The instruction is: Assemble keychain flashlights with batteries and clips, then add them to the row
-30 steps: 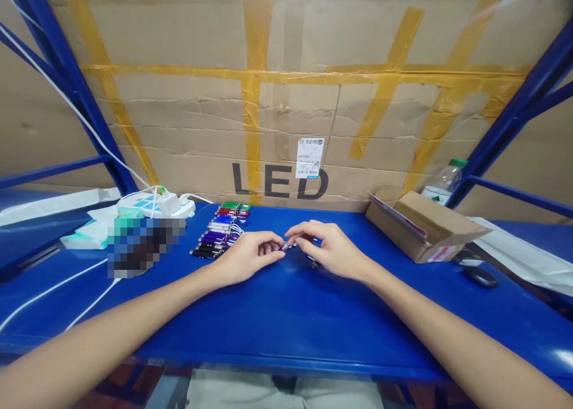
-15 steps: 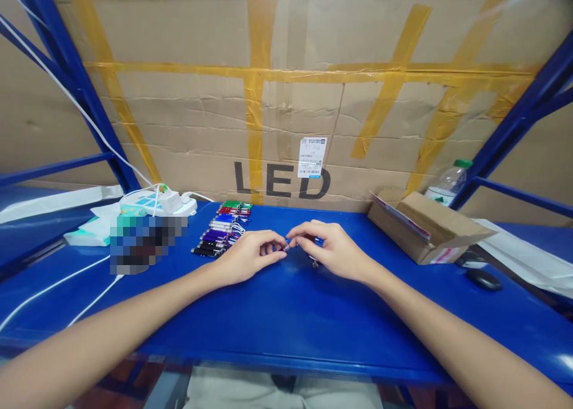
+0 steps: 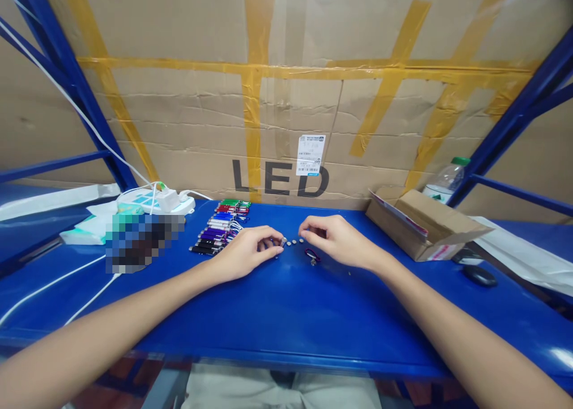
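My left hand (image 3: 246,252) is closed, thumb and fingers around a small piece with a silver end (image 3: 283,241); most of it is hidden. Beside its fingertips, several small round silver discs (image 3: 294,242), like button cells, form a short row. My right hand (image 3: 338,239) hovers at the row's right end, fingers curled and thumb slightly apart, with one disc (image 3: 301,240) just by its fingertips. Below it a small dark-red carabiner clip (image 3: 312,255) with a metal ring lies on the blue table (image 3: 268,313). To the left, rows of coloured mini penlights with clips (image 3: 219,233) lie side by side.
An opened cardboard box (image 3: 421,227) stands at right, a black computer mouse (image 3: 480,276) and a green-capped bottle (image 3: 447,179) near it. At left are a white power strip (image 3: 179,207), cables and a blurred-out object (image 3: 143,245). A large cardboard sheet (image 3: 201,116) walls the back.
My right hand has drawn back a little to the right from my left hand. The discs and the clip now show on the table between and below the hands. The whole view has shifted slightly.
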Motion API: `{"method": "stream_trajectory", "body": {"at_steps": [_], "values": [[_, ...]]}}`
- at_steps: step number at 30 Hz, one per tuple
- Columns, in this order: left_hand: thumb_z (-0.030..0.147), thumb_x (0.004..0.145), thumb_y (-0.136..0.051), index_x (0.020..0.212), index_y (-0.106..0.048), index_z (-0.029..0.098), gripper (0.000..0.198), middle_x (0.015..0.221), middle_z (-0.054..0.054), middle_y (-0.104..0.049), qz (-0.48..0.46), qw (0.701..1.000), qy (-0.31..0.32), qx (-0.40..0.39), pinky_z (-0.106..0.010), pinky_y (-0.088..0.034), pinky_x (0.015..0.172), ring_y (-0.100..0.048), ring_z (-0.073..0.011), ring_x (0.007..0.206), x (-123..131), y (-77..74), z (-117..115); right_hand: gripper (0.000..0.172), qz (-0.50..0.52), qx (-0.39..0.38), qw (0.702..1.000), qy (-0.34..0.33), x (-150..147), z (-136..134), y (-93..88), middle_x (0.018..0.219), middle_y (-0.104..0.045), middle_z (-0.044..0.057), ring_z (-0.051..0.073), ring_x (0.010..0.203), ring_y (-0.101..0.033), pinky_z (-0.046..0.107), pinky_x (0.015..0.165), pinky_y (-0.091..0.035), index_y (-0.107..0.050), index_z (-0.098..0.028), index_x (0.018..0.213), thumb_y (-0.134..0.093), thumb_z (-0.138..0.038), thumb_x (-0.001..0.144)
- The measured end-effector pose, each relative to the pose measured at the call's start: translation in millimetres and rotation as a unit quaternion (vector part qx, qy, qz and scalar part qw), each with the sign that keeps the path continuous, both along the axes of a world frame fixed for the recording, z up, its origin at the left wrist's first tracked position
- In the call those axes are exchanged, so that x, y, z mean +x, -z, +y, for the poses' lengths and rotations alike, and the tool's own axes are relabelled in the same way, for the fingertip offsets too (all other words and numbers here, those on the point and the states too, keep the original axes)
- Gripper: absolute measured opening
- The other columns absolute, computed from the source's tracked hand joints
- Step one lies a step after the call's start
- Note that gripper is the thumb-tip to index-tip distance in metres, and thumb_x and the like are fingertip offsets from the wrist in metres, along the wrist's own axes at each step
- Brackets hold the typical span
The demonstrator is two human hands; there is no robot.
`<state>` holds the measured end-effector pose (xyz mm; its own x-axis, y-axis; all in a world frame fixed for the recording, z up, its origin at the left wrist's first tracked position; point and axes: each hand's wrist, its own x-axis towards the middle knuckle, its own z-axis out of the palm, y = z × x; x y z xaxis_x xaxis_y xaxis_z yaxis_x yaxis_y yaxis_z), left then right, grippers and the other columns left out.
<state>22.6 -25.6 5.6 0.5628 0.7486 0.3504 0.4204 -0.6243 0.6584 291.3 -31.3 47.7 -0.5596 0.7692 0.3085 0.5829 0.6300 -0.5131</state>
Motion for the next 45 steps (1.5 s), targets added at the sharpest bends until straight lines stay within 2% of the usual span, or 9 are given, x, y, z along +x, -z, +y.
{"method": "stream_trajectory", "body": {"at_steps": [4,8,15,20,24,27,31,41,45], "values": [[0.036,0.101,-0.069,0.117,-0.077,0.020,0.023,0.110,-0.006,-0.079,0.000,1.000,-0.004,-0.005,-0.030,-0.056,0.079,-0.073,-0.0194,0.090,0.0,0.4,0.1,0.013,-0.095,-0.062,0.994,-0.007,10.1,4.8,-5.6,0.073,-0.076,0.000,0.015,0.064,-0.064,0.025,0.063,-0.042,-0.072,-0.019,0.089,-0.061,-0.018,0.096],[0.036,0.101,-0.069,0.118,-0.077,0.021,0.024,0.110,-0.006,-0.079,0.003,1.000,-0.010,-0.005,-0.030,-0.056,0.078,-0.073,-0.0195,0.091,-0.3,0.9,0.7,0.013,-0.126,-0.121,0.984,-0.040,11.6,4.9,-6.7,0.079,-0.078,0.000,0.014,0.067,-0.067,0.024,0.064,-0.043,-0.070,-0.019,0.085,-0.061,-0.010,0.089],[0.037,0.101,-0.069,0.119,-0.077,0.020,0.025,0.112,-0.007,-0.079,0.003,1.000,-0.011,-0.008,-0.030,-0.056,0.078,-0.072,-0.0197,0.090,0.1,0.4,0.8,0.005,-0.163,-0.136,0.975,-0.059,5.5,0.6,-3.8,0.073,-0.071,-0.003,0.013,0.065,-0.061,0.024,0.063,-0.040,-0.070,-0.019,0.086,-0.068,-0.015,0.087],[0.035,0.101,-0.069,0.118,-0.077,0.020,0.024,0.111,-0.006,-0.079,0.006,1.000,-0.011,-0.009,-0.029,-0.056,0.078,-0.072,-0.0192,0.089,0.4,-1.3,-0.5,0.008,-0.137,-0.124,0.979,-0.080,1.2,-2.2,-2.7,0.073,-0.067,-0.004,0.012,0.064,-0.058,0.023,0.064,-0.040,-0.068,-0.019,0.087,-0.066,-0.011,0.087],[0.036,0.101,-0.068,0.117,-0.077,0.021,0.024,0.110,-0.005,-0.079,0.013,1.000,0.001,-0.006,-0.029,-0.056,0.079,-0.071,-0.0185,0.089,0.6,-2.9,-2.3,0.009,-0.066,-0.087,0.991,-0.074,-0.7,-1.6,0.3,0.078,-0.069,-0.003,0.013,0.068,-0.059,0.024,0.067,-0.041,-0.068,-0.020,0.092,-0.063,-0.013,0.089],[0.037,0.102,-0.068,0.116,-0.076,0.021,0.024,0.109,-0.005,-0.078,0.017,1.000,0.015,-0.003,-0.029,-0.055,0.078,-0.071,-0.0185,0.088,0.9,-3.1,-3.7,0.007,-0.006,-0.054,0.996,-0.066,-2.2,-2.2,1.5,0.080,-0.069,-0.002,0.014,0.070,-0.059,0.025,0.069,-0.043,-0.067,-0.020,0.096,-0.060,-0.018,0.095],[0.037,0.102,-0.067,0.115,-0.076,0.020,0.023,0.104,-0.004,-0.076,0.017,1.000,0.026,-0.001,-0.029,-0.054,0.079,-0.068,-0.0170,0.084,1.3,-3.3,-5.4,0.010,0.043,-0.046,0.996,-0.067,-5.7,-6.1,1.0,0.080,-0.067,-0.001,0.015,0.072,-0.058,0.026,0.069,-0.045,-0.065,-0.020,0.101,-0.059,-0.029,0.103],[0.038,0.105,-0.063,0.114,-0.076,0.019,0.024,0.094,-0.003,-0.067,0.009,0.999,0.044,0.026,-0.028,-0.051,0.077,-0.064,-0.0158,0.080,2.0,-7.1,-9.1,0.014,0.074,-0.037,0.992,-0.091,-10.8,-9.4,6.7,0.098,-0.071,0.003,0.016,0.081,-0.060,0.028,0.075,-0.048,-0.068,-0.020,0.106,-0.061,-0.032,0.106],[0.041,0.105,-0.063,0.114,-0.076,0.019,0.026,0.094,-0.003,-0.066,0.003,0.999,0.044,0.027,-0.029,-0.051,0.077,-0.063,-0.0159,0.080,1.4,-6.6,-8.6,0.016,0.073,-0.037,0.993,-0.090,-10.3,-8.1,7.7,0.100,-0.072,0.004,0.016,0.082,-0.062,0.029,0.076,-0.050,-0.069,-0.020,0.106,-0.061,-0.033,0.106]]}}
